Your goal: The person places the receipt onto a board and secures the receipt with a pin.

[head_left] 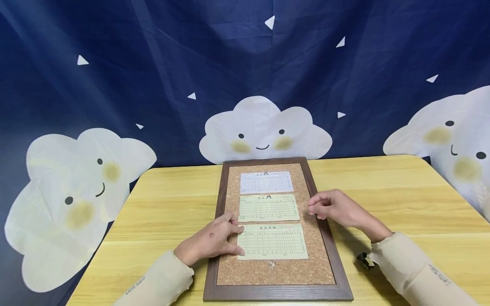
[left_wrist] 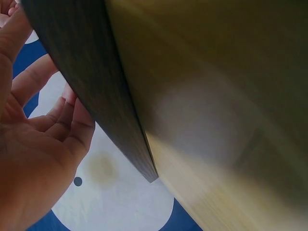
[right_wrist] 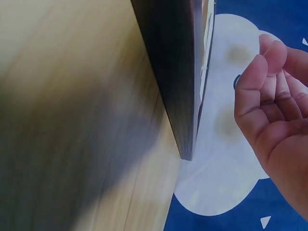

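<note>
A brown-framed cork board [head_left: 275, 278] lies on the table with three printed paper slips in a column. My left hand [head_left: 214, 238] rests on its left side, thumb and forefinger spread and touching the left edge of the lowest green slip [head_left: 272, 242]. Above this are a second green slip [head_left: 268, 209] and a white slip [head_left: 266, 183]; small dark fasteners sit at the top edges of both. Over the right frame rail hovers my right hand [head_left: 338, 209], its fingers curled and the thumb and forefinger tips together. Nothing shows between those tips [right_wrist: 264, 67].
Below the lowest slip, a small clear object [head_left: 272, 264] lies on the cork; its kind is hard to make out. The board stands on a light wooden table [head_left: 172, 191]. Behind hangs a dark blue cloth [head_left: 229, 51] with cloud pictures.
</note>
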Demonstrator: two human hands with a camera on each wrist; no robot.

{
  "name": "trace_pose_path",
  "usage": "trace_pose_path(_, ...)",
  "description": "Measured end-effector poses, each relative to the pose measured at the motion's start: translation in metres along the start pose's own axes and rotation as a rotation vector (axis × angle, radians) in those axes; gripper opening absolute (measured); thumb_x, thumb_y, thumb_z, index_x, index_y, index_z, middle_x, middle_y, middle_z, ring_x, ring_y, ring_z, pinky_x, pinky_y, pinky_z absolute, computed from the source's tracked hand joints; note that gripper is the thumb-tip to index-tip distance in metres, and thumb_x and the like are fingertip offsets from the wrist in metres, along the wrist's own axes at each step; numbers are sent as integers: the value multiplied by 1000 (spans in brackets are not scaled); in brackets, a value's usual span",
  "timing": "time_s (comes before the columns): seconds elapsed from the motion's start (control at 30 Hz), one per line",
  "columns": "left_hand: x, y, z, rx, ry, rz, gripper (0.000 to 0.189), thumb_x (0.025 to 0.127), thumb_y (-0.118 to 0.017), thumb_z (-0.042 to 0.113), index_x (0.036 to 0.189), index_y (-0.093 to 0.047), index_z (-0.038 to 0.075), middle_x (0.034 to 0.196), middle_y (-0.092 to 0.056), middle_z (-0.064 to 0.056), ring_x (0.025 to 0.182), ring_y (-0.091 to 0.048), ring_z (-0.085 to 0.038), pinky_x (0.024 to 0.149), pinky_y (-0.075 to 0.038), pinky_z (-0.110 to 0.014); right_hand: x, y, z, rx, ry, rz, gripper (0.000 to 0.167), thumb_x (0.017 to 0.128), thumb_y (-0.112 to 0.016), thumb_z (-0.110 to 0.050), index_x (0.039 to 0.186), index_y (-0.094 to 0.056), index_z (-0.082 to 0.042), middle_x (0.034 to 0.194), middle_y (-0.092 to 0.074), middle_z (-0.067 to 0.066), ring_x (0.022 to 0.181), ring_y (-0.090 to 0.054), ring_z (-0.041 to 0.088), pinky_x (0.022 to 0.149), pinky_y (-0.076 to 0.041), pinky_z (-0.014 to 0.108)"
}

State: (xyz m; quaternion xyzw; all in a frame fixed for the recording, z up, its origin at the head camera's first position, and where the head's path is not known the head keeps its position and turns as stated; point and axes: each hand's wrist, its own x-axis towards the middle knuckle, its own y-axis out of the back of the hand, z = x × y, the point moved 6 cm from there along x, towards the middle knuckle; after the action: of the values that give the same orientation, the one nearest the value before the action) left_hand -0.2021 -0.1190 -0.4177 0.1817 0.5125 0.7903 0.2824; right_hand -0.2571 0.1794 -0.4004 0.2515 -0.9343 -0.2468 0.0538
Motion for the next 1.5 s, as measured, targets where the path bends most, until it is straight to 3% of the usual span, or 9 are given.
trace_pose_path(0.63,0,0,-1,-3,4,-4,63,78,-86,35,124,-68,-3,106,-47,3,89,-47,-10,84,-50,-27,12,-16,-10,79,34,-55,17,96,-61,1,105,-69,13,89,-72,15,71,-62,11,67,-55,27)
trace_pose_path(1.5,0,0,-1,4,-26,8,60,79,-86,34,123,-69,-3,107,-48,1,90,-47,-10,84,-50,-26,25,-36,-24,69,45,-117,18,96,-60,2,107,-69,13,89,-70,17,69,-61,11,67,-56,27)
